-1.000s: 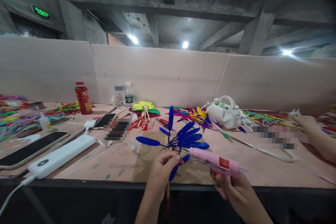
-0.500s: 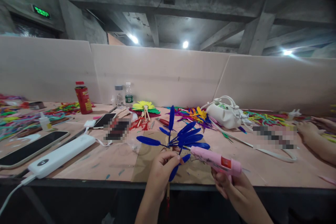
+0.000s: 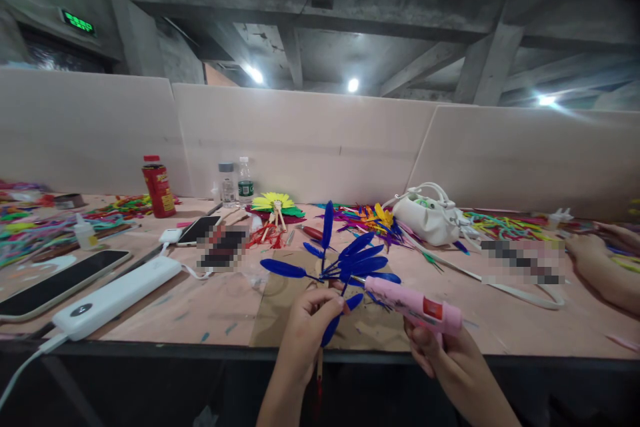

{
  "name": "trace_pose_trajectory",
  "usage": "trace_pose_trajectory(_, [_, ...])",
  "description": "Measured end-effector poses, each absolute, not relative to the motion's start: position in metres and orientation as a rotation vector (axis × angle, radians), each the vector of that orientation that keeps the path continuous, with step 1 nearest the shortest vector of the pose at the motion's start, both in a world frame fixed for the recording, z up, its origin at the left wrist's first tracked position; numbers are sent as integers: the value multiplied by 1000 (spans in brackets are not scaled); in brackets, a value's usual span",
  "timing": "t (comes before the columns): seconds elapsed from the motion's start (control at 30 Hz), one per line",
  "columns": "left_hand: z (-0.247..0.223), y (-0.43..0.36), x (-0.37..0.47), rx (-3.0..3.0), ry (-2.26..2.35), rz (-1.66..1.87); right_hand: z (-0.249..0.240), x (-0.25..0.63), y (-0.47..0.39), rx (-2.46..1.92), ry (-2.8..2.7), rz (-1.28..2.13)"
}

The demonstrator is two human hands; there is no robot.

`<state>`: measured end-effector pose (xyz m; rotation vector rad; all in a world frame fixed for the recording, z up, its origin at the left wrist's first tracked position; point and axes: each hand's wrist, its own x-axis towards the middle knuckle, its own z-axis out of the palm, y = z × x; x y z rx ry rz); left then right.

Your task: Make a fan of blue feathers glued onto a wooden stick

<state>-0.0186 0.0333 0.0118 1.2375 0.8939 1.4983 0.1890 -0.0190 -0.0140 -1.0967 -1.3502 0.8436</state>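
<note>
Blue feather piece (image 3: 363, 264), front and centre, held up over the near part of the surface (image 3: 150, 310), its plumes fanning out left, up and right! I have the left hand (image 3: 313, 320) gripping it low, thumb and fingers pinched together at the base, one blue plume slanting down past the thumb. Below that hand, a thin wooden stick (image 3: 320, 363) pokes down with red strands (image 3: 319, 385) at its lower end. Across from it, the right hand (image 3: 445, 350) wraps firmly around a pink glue gun (image 3: 410, 300), and look at that nozzle: pointing left, right in by the stems! Touching or just beside them? I can't tell from my end. Underneath lies brown cardboard (image 3: 273, 313). Further back I spot a yellow feather fan (image 3: 274, 201), a heap of bright feathers (image 3: 357, 223), then a white handbag (image 3: 427, 220), its strap trailing across the surface. Over on the left flank: a white power bank (image 3: 120, 293), a dark-screened phone (image 3: 65, 283), a red bottle (image 3: 159, 190). Far right, a co-worker's hand (image 3: 583, 248) near coloured strips (image 3: 505, 223).
</note>
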Motion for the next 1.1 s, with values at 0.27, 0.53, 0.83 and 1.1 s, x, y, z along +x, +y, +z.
trace_pose_trajectory(0.27, [15, 31, -21, 1246, 900, 1446, -15, 190, -19, -1139, -1375, 802])
trace_pose_trajectory(0.53, [12, 31, -27, 1188, 872, 1382, -7, 187, -22, -1160, -1326, 797])
trace_pose_trajectory(0.83, [6, 39, -27, 992, 743, 1367, -11, 191, -19, -785, -1119, 764])
trace_pose_trajectory(1.1, [9, 37, -27, 983, 735, 1360, -23, 218, 8, -1553, -1010, 100])
